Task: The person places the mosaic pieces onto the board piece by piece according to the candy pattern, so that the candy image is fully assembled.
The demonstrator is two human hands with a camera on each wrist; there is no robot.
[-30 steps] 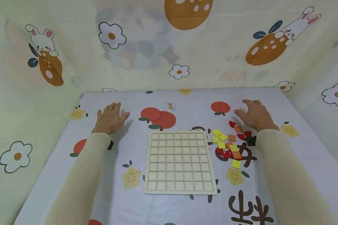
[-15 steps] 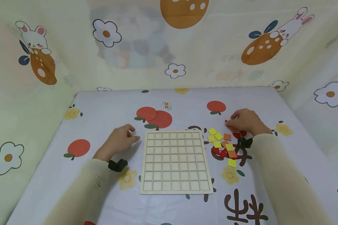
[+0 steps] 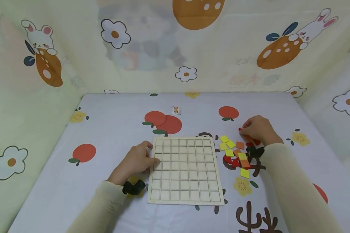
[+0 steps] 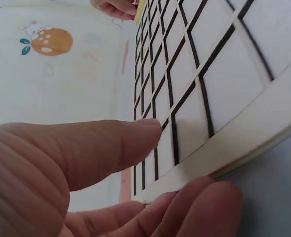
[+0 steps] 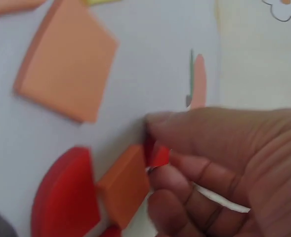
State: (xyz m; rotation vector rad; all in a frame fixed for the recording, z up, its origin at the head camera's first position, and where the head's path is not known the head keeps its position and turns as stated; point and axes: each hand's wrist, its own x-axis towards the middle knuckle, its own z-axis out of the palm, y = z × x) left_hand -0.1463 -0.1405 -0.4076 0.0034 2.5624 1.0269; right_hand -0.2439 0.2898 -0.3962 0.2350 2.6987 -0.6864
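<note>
A pale wooden grid board (image 3: pixel 189 166) lies in the middle of the table in the head view. My left hand (image 3: pixel 137 158) is at its left edge, the thumb (image 4: pixel 130 140) over the top face and the fingers curled along the rim. To the right of the board, my right hand (image 3: pixel 259 129) pinches a small red piece (image 5: pixel 159 155) between thumb and fingers, which hide most of it. Close beside those fingers, the right wrist view shows a red quarter-round piece (image 5: pixel 63 197) and an orange square tile (image 5: pixel 125 185).
Several yellow tiles (image 3: pixel 229 152) are scattered right of the board, mixed with orange tiles (image 3: pixel 240 145) and red pieces (image 3: pixel 235 162). A small printed square (image 3: pixel 176 110) lies behind the board. Patterned cloth covers the table, and a fabric wall (image 3: pixel 151 81) rises behind it.
My left hand has come from the back left to the board's left edge. My right hand has lowered to the pieces and taken hold of a red one.
</note>
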